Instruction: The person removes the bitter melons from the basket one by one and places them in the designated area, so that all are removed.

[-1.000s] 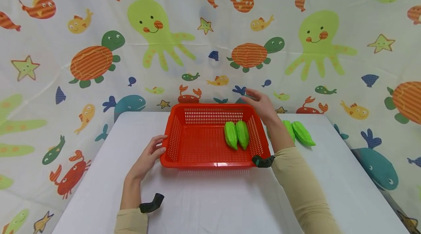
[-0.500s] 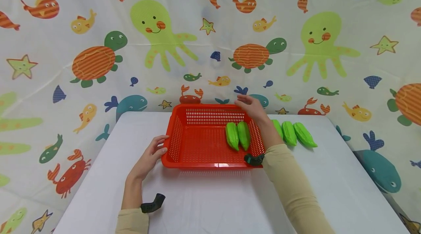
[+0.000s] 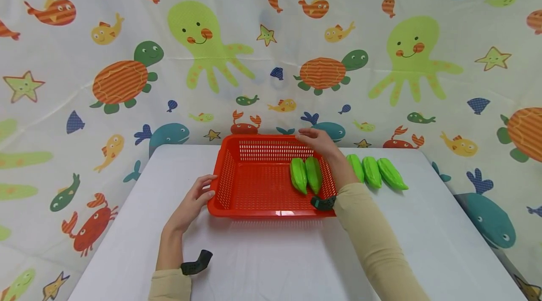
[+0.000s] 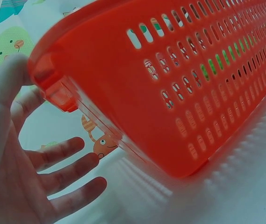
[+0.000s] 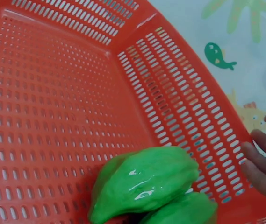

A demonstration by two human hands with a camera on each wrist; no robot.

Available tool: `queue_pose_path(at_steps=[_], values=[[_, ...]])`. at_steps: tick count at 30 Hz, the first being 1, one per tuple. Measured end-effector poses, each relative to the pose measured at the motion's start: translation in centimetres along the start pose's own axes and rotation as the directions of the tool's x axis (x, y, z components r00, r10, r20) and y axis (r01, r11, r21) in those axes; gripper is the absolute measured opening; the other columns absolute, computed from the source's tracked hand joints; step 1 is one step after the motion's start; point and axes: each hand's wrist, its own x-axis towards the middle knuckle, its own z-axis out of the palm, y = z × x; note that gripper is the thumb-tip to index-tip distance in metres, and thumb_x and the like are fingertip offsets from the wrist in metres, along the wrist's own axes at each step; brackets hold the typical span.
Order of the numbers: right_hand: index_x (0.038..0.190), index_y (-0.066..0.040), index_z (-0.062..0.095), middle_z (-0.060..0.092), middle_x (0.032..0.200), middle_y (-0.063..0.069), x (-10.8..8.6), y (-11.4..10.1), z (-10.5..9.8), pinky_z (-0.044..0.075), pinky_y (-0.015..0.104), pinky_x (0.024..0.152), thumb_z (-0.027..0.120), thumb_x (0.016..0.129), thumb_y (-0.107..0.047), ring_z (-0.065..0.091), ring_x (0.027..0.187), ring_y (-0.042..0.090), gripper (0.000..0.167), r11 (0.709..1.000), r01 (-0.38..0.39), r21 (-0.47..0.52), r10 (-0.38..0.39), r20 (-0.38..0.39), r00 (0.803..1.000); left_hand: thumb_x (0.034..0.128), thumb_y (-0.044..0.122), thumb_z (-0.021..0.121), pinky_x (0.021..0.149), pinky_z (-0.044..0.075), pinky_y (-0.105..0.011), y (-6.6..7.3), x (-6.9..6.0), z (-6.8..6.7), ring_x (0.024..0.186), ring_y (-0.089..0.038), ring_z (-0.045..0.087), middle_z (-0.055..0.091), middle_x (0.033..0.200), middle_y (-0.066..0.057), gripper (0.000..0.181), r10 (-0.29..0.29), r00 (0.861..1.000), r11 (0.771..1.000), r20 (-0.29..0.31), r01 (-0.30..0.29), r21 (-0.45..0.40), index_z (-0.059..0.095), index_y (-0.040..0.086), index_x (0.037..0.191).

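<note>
A red perforated plastic basket point(image 3: 254, 213) stands on the white table. My left hand point(image 3: 195, 204) holds its left side; in the left wrist view the thumb and index finger of that hand point(image 4: 25, 158) pinch the rim while the other fingers extend below. Over the back right corner of the basket is my right hand point(image 3: 322, 143), holding nothing, its fingers loosely extended near the rim in the right wrist view. Two glossy green, ridged, pointed fruits point(image 5: 144, 182) lie side by side at the basket's right end, the second one point(image 5: 184, 210) partly cut off there.
Three more green fruits point(image 3: 372, 172) lie on the table point(image 3: 423, 225) to the right of the basket, the nearest partly behind my right forearm. A curtain point(image 3: 271, 56) printed with sea animals hangs behind the table's back edge.
My right hand has moved left from beyond the basket's back right corner to over its back rim, uncovering more of the fruits on the table. The left hand stays at the rim.
</note>
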Motion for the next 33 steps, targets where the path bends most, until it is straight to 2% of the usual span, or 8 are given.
queue_pose_path(at_steps=[3, 9, 15, 19, 28, 33], values=[[0.136, -0.017, 0.057, 0.054, 0.136, 0.007, 0.1, 0.2, 0.1, 0.04, 0.048, 0.106, 0.067, 0.091, -0.044, 0.049, 0.124, 0.027, 0.054, 0.999, -0.01, -0.047, 0.011, 0.02, 1.0, 0.097, 0.037, 0.059, 0.099, 0.047, -0.046, 0.1, 0.0, 0.0, 0.133, -0.033, 0.039, 0.037, 0.148, -0.009, 0.056, -0.003, 1.0, 1.0, -0.001, 0.003, 0.0, 0.036, 0.023, 0.146], [0.135, -0.016, 0.058, 0.058, 0.135, 0.008, 0.1, 0.4, 0.0, 0.042, 0.048, 0.104, 0.071, 0.09, -0.036, 0.049, 0.125, 0.029, 0.051, 0.989, 0.001, -0.148, 0.016, 0.112, 0.994, 0.0968, 0.037, 0.059, 0.099, 0.047, -0.046, 0.1, 0.0, -0.1, 0.134, -0.033, 0.038, 0.037, 0.149, -0.008, 0.056, -0.003, 1.0, 1.0, -0.006, 0.003, 0.006, 0.036, 0.023, 0.146], [0.136, -0.013, 0.059, 0.055, 0.139, 0.008, 0.0, 0.5, -0.1, 0.041, 0.048, 0.105, 0.075, 0.087, -0.028, 0.046, 0.129, 0.029, 0.053, 0.944, 0.096, -0.317, -0.026, 0.22, 0.975, 0.097, 0.037, 0.059, 0.098, 0.048, -0.044, 0.1, 0.0, -0.2, 0.134, -0.032, 0.038, 0.037, 0.149, -0.007, 0.056, 0.005, 1.0, 1.0, -0.005, -0.005, 0.003, 0.036, 0.023, 0.146], [0.138, -0.011, 0.057, 0.054, 0.14, 0.01, 0.0, 0.6, 0.0, 0.038, 0.05, 0.107, 0.074, 0.087, -0.026, 0.045, 0.13, 0.03, 0.055, 0.911, 0.11, -0.397, -0.001, 0.264, 0.965, 0.0969, 0.037, 0.059, 0.098, 0.048, -0.044, 0.1, 0.0, -0.2, 0.134, -0.032, 0.038, 0.037, 0.149, -0.007, 0.056, 0.005, 1.0, 1.0, -0.007, -0.005, 0.004, 0.036, 0.023, 0.145], [0.138, -0.007, 0.056, 0.056, 0.138, 0.014, -0.7, 0.2, 0.2, 0.042, 0.048, 0.104, 0.073, 0.088, -0.023, 0.049, 0.127, 0.03, 0.056, 0.88, 0.097, -0.465, 0.045, 0.285, 0.957, 0.0975, 0.036, 0.059, 0.098, 0.048, -0.044, 0.0, 0.0, -0.2, 0.134, -0.032, 0.038, 0.037, 0.149, -0.008, 0.055, 0.003, 1.0, 1.0, -0.003, -0.003, 0.003, 0.036, 0.023, 0.146], [0.138, -0.007, 0.056, 0.058, 0.135, 0.014, -0.9, -0.1, 0.3, 0.044, 0.047, 0.102, 0.073, 0.088, -0.025, 0.052, 0.123, 0.03, 0.056, 0.849, 0.111, -0.516, 0.055, 0.295, 0.954, 0.0974, 0.036, 0.059, 0.098, 0.048, -0.044, 0.0, 0.0, -0.1, 0.134, -0.033, 0.039, 0.037, 0.148, -0.009, 0.055, -0.001, 1.0, 1.0, -0.002, 0.001, 0.003, 0.036, 0.023, 0.146]])
